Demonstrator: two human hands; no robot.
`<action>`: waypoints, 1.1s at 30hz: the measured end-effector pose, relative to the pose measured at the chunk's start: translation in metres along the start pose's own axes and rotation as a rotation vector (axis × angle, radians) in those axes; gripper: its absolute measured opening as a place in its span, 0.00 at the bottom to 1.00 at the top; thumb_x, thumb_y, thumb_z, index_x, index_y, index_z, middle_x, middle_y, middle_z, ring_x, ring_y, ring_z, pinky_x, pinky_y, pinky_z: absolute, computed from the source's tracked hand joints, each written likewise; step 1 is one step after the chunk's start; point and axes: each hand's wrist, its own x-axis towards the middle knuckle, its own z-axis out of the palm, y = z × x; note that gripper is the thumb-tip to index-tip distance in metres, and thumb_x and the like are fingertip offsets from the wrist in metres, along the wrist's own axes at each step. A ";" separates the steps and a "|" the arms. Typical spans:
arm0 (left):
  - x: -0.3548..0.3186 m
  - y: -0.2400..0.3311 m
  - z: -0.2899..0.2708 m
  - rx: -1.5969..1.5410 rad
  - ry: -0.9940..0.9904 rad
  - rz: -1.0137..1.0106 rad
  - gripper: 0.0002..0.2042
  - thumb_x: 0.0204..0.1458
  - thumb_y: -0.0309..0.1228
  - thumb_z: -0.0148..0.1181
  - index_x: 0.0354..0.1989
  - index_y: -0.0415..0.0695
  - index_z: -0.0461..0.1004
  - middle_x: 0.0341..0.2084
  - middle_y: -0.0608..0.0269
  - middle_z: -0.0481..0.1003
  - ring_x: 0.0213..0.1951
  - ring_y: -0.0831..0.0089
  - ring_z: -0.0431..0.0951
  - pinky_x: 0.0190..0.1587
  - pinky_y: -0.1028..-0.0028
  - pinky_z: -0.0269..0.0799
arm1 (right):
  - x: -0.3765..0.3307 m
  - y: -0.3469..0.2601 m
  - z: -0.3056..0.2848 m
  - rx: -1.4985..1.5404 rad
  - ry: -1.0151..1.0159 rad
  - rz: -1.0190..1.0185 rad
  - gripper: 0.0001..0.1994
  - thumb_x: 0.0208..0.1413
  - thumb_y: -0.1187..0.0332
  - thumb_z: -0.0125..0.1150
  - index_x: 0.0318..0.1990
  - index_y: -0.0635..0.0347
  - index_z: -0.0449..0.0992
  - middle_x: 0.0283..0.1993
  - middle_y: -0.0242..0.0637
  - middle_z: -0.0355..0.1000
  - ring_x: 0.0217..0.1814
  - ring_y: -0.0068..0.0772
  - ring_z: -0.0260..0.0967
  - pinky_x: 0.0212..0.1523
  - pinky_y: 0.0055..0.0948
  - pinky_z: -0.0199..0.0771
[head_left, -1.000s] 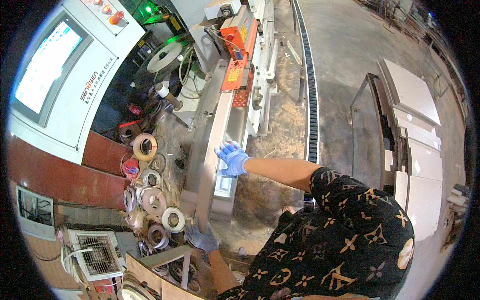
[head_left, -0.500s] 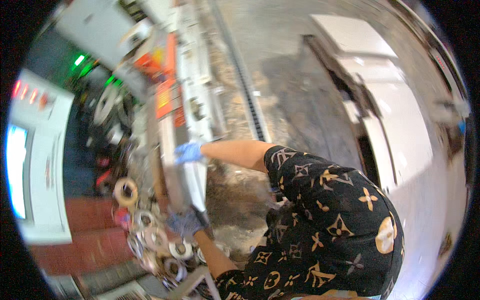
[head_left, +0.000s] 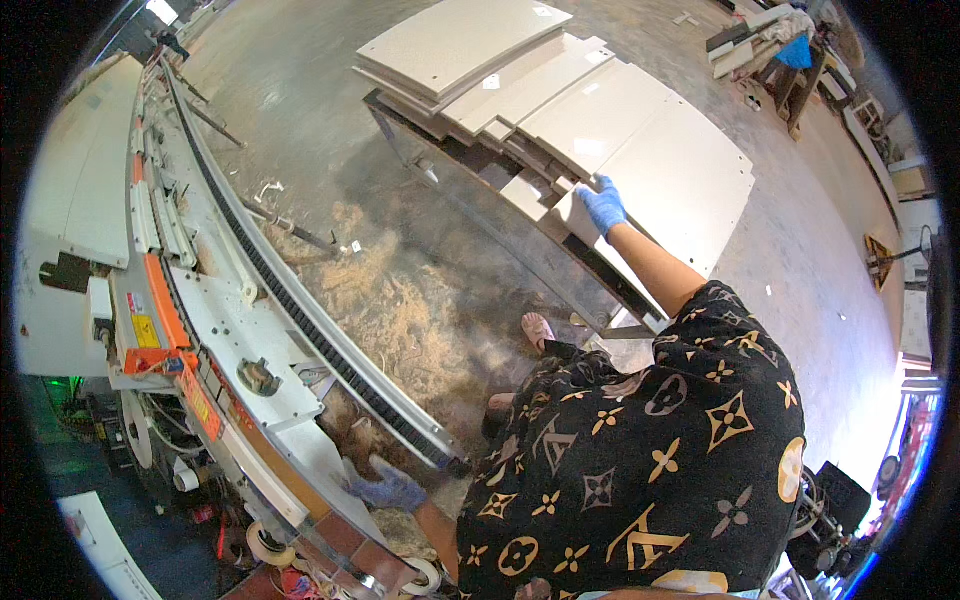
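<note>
My right hand (head_left: 603, 208), in a blue glove, reaches out to a stack of white boards on a metal rack. Its fingers are closed over the edge of a narrow white board (head_left: 572, 216) at the near side of the stack. Larger white panels (head_left: 640, 115) lie just beyond it. My left hand (head_left: 388, 487), in a bluish-grey glove, is low at the left beside the machine's pale bed (head_left: 335, 455). Its fingers are spread with nothing between them.
A long machine with orange guards (head_left: 158, 300) runs along the left, with a black roller track (head_left: 300, 310) beside it. Sawdust (head_left: 400, 310) covers the floor between machine and rack (head_left: 480, 205). Rolls of edging tape (head_left: 268, 543) sit at the lower left. More boards (head_left: 750, 45) are piled far right.
The view has turned right, toward the stack of boards. My right hand has left the machine bed and moved onto a board's edge. My left hand remains by the machine.
</note>
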 end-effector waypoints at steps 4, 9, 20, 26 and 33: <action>0.036 0.093 0.044 -0.288 -0.056 0.130 0.19 0.53 0.36 0.56 0.48 0.37 0.68 0.50 0.50 0.68 0.54 0.52 0.65 0.56 0.56 0.61 | 0.052 0.005 -0.006 -0.034 0.067 0.202 0.26 0.47 0.62 0.62 0.52 0.68 0.68 0.53 0.52 0.69 0.52 0.43 0.69 0.53 0.31 0.67; 0.050 0.162 0.084 -0.292 -0.206 0.113 0.19 0.54 0.36 0.54 0.49 0.35 0.68 0.55 0.44 0.62 0.56 0.49 0.63 0.57 0.56 0.62 | 0.031 -0.032 0.031 0.215 -0.245 0.176 0.20 0.49 0.61 0.61 0.47 0.63 0.74 0.43 0.46 0.75 0.46 0.36 0.71 0.49 0.29 0.69; 0.030 0.215 0.110 -0.468 -0.353 -0.102 0.16 0.52 0.30 0.55 0.47 0.35 0.69 0.55 0.48 0.63 0.58 0.54 0.62 0.58 0.59 0.58 | 0.086 -0.039 0.075 1.218 -0.196 1.111 0.24 0.59 0.45 0.41 0.59 0.41 0.61 0.62 0.25 0.59 0.59 0.28 0.59 0.49 0.48 0.63; 0.036 0.234 0.107 -0.380 -0.369 -0.026 0.17 0.47 0.32 0.60 0.44 0.36 0.71 0.52 0.46 0.65 0.56 0.51 0.64 0.57 0.60 0.59 | 0.039 -0.031 0.086 1.147 -0.109 0.908 0.21 0.58 0.44 0.44 0.41 0.51 0.69 0.36 0.31 0.66 0.32 0.32 0.63 0.31 0.36 0.71; 0.032 0.265 0.129 -0.678 -0.522 -0.154 0.19 0.48 0.34 0.61 0.48 0.39 0.70 0.52 0.50 0.66 0.55 0.55 0.65 0.58 0.62 0.59 | -0.034 -0.018 0.029 1.405 -0.537 0.957 0.17 0.52 0.56 0.57 0.46 0.52 0.68 0.44 0.41 0.70 0.44 0.43 0.67 0.47 0.47 0.68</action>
